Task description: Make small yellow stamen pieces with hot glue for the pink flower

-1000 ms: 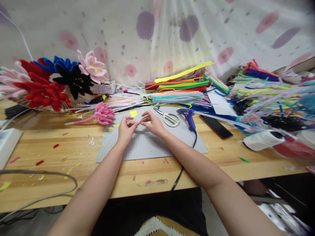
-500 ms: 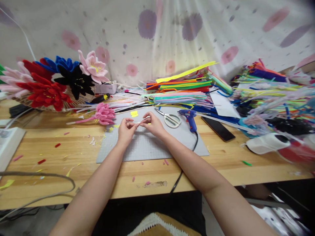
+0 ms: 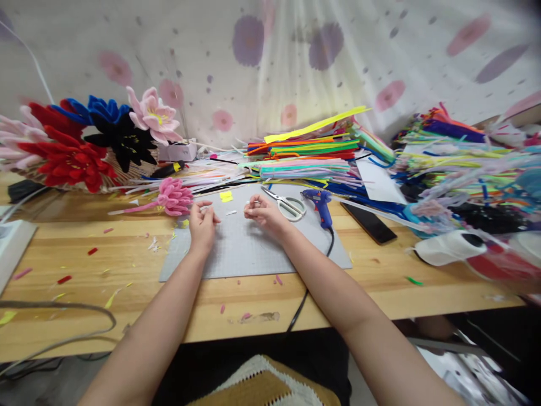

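Note:
My left hand [image 3: 203, 226] rests over the left part of a grey cutting mat [image 3: 236, 256], its fingers loosely curled and apart with nothing visible in them. Opposite it, my right hand [image 3: 266, 213] has thumb and fingers pinched together; a tiny whitish bit shows at the fingertips, too small to name. On the mat between both hands lies a short white piece [image 3: 230, 212]. Behind it is a yellow scrap [image 3: 226, 196]. Scissors [image 3: 291, 208] lie just beyond my right hand, and a blue glue gun [image 3: 321, 206] is to their right. A pink fuzzy flower [image 3: 174, 197] lies beside my left hand.
Bundles of coloured pipe cleaners [image 3: 308, 152] are piled at the back, more at the right. A phone [image 3: 368, 221] and a white bottle-like object [image 3: 450, 247] lie on the right. Fuzzy flowers [image 3: 76, 158] stand at back left. A power strip [image 3: 14, 242] and cable are at left.
My hands have come apart from where their fingertips met. A short white piece now lies on the mat between them. The view has shifted slightly.

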Available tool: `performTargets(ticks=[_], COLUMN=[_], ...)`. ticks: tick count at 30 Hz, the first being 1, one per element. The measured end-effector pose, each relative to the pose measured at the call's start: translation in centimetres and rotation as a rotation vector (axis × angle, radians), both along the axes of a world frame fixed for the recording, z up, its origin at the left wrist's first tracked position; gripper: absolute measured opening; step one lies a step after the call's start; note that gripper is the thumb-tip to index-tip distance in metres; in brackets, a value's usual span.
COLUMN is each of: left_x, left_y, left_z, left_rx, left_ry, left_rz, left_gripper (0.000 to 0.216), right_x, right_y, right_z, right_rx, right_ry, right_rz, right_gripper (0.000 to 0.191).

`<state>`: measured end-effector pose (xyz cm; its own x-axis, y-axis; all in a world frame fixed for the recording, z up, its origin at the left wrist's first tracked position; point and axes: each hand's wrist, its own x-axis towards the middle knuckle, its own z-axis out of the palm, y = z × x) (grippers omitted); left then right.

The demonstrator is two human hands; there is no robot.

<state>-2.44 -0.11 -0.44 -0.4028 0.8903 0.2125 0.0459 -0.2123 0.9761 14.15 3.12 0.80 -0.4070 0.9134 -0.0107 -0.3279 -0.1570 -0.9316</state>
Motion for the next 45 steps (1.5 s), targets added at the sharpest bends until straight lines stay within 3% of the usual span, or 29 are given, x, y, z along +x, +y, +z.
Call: performTargets(ticks=[3,7,11,17,21,28,32,37,40,45], left_x=[0.4,1.2,1.6,2.3,2.6,3.4,3.3,1.1,-0.5,-1.4], left_y=[0.0,-0.3,-0.4,0.1,0.3,0.5,0.8,0.7,0.0,-0.9], left_z=[-0.5,-0.5,0.2,0.9,1.7,1.8,1.9,2.5,2.1,0.0], left_rx=[-0.048,0.023,0.015,-0.127,-0.171,-0.135,-0.119,-0.170,-0.192,-0.236], left_ry=[0.144,0.247,0.296,0.022,-0.055,0.192,0.118,-0.034,-0.056,-0.058], left_rz=[-0.069,-0.159,-0.354,-0.481,-0.459,-0.292,-0.264,-0.235,-0.173,-0.106], left_gripper=[0.020,0.043,0.040,0.044,0.045,0.023,0.032,0.045,0.047,0.047], right_x=[0.6,0.7,0.8,1.1,1.1,1.1,1.5,3.1,3.8,3.4], right_y=[0.0,0.3,0.3,0.2,0.3,0.3,0.4,1.4,2.4,3.3], right_z=[0.1,-0.3,-0.3,-0.1,-0.3,-0.6,-0.2,-0.1,-0.6,-2.0], right_rx=[-0.083,-0.105,-0.112,-0.111,-0.105,-0.100,-0.079,-0.022,-0.007,-0.023], right_ry=[0.071,0.156,0.195,0.239,0.246,0.194,0.190,0.132,0.055,-0.067], right_rz=[0.052,0.113,0.170,0.226,0.240,0.156,0.126,-0.012,-0.106,-0.299], right_gripper=[0.030,0.023,0.020,0.018,0.016,0.014,0.014,0.013,0.010,0.009])
